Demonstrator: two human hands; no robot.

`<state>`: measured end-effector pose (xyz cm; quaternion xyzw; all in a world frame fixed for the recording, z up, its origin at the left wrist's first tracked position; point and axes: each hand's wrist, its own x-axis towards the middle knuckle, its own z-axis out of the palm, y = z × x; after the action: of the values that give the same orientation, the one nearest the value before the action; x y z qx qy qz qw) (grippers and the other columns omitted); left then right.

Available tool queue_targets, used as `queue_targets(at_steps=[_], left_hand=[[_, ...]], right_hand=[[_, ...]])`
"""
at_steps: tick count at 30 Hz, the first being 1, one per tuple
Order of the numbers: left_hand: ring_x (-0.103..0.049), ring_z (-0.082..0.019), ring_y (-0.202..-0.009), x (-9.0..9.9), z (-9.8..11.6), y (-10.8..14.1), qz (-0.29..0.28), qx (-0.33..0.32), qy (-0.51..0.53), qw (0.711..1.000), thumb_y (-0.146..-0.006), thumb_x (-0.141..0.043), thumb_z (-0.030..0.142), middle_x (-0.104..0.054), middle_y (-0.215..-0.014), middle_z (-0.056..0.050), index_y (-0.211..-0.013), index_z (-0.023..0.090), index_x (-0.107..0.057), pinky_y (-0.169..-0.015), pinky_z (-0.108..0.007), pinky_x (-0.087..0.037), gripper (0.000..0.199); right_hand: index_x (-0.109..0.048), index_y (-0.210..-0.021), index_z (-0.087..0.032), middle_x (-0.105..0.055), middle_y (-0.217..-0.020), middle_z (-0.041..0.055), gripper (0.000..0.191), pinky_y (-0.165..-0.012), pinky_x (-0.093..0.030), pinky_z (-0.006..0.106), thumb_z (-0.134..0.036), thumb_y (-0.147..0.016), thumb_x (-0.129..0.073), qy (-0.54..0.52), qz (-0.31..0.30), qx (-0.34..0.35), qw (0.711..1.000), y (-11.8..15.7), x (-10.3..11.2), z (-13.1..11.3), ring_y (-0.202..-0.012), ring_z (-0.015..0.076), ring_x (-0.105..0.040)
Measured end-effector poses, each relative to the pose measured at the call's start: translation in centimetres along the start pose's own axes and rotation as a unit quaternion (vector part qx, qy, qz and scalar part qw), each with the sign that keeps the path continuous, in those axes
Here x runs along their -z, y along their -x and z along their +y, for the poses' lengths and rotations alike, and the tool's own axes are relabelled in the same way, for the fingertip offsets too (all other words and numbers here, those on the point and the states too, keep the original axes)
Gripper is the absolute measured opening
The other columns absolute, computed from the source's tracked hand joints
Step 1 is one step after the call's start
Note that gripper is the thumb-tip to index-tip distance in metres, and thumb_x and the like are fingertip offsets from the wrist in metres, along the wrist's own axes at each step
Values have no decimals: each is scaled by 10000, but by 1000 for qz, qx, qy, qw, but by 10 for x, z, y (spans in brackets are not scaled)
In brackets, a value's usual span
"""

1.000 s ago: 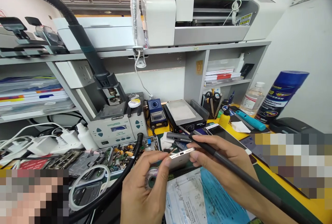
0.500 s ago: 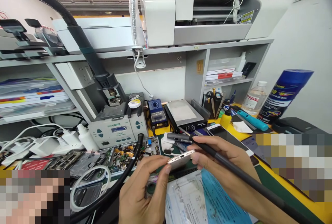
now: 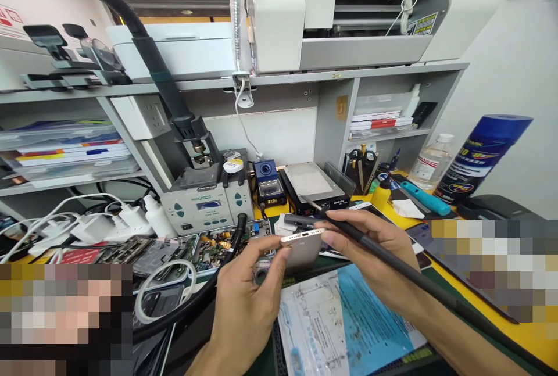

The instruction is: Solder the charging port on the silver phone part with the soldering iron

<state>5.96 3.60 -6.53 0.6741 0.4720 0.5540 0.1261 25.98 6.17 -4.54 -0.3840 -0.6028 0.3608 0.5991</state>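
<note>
A smartphone with a pale metallic back is held at mid-view, its bottom edge with the charging port and speaker holes facing me. My left hand pinches the phone's left corner between thumb and fingers. In my right hand is a slim black pen-like tool with a thin metal tip pointing up and left, beyond the phone. Its black tail runs back along my forearm. My right thumb meets the phone's right corner. Below lies a blue-and-white printed packet on a dark mat.
A grey rework station with a black hose stands behind left. Beside it are a small blue station and a flat metal-topped plate. A tray of circuit parts, another phone and a blue spray can also occupy the bench.
The phone has tilted, so more of its back shows beneath the port edge. Both hands keep their hold. The whole view has shifted slightly.
</note>
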Motion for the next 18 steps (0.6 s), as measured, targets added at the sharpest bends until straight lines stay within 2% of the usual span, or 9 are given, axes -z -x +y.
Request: queue_targets(at_steps=[7, 13, 18], left_hand=[[-726, -86, -719, 17, 11, 0, -55, 27, 17, 998, -936, -676, 229, -792, -860, 84, -929, 273, -722, -647, -131, -562, 63], [-758, -86, -783, 24, 7, 6, -72, 10, -6, 997, -944, -671, 220, -806, -916, 86, -1016, 295, -705, -726, -129, -578, 109], [-759, -79, -762, 26, 7, 10, -72, -15, -41, 996, -944, -668, 231, -801, -913, 111, -1027, 317, -679, -698, -121, -574, 120]], right_hand=[[-801, -1046, -355, -856, -969, -27, 229, -810, -635, 165, -262, -844, -856, -9, -35, -20, 999, 6, 4, -4, -937, 151, -808], [-792, -1063, -372, -856, -986, -42, 231, -838, -619, 136, -247, -873, -832, 10, -38, -18, 999, 13, 2, -5, -950, 127, -805], [-781, -1079, -365, -852, -997, -45, 247, -856, -616, 136, -221, -882, -821, 2, -41, -12, 999, 16, 0, -5, -968, 120, -799]])
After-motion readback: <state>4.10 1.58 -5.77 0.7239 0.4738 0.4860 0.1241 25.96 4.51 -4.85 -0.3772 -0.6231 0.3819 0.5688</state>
